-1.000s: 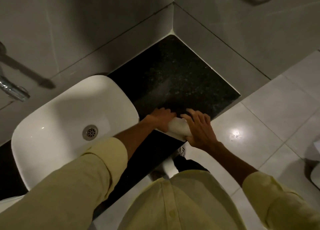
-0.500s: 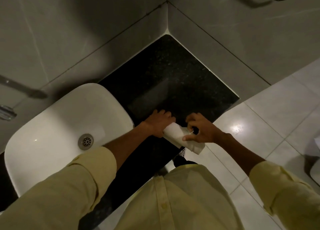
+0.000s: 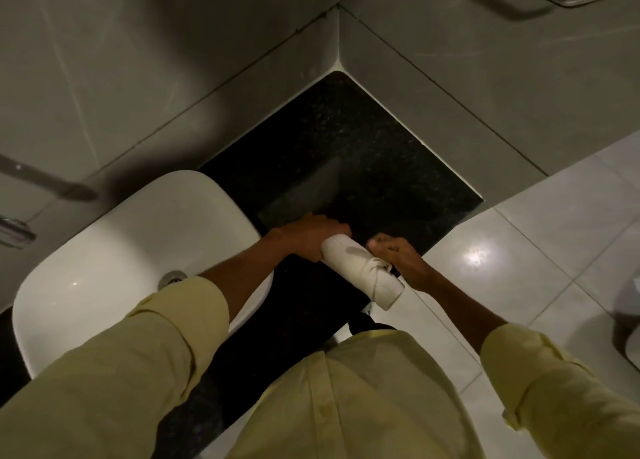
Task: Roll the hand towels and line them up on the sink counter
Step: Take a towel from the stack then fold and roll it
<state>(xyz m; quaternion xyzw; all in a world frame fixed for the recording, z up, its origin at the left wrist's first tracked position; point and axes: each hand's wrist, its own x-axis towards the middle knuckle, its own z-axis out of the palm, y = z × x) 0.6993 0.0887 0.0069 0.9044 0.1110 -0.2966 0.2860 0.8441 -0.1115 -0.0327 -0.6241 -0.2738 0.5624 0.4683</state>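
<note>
The left hand (image 3: 308,237) is closed round the far end of a rolled white towel (image 3: 360,271), fingers wrapped over it. The right hand (image 3: 398,258) is curled shut against the roll's outer side near its middle, pinching what appears to be a loose thread or flap; exactly what it pinches cannot be told. The towel is a tight cylinder, held slantwise over the front edge of the black counter (image 3: 346,154), its near end jutting out past the edge above the floor (image 3: 519,251). Whether any part rests on the stone cannot be told.

Change noted: a second ago both hands lay flat over the cloth, pressing it on the counter; half a second ago the roll was formed and gripped at its ends. It now sits longer and clearer of the hands, with the right hand moved to its side. Judgement: rolling of this towel is finished or nearly so, with the loose end being secured.

No other rolled towel shows on the counter. The white basin (image 3: 138,244) lies just to the left; the open stretch toward the wall corner seems the likely place for the row.
</note>
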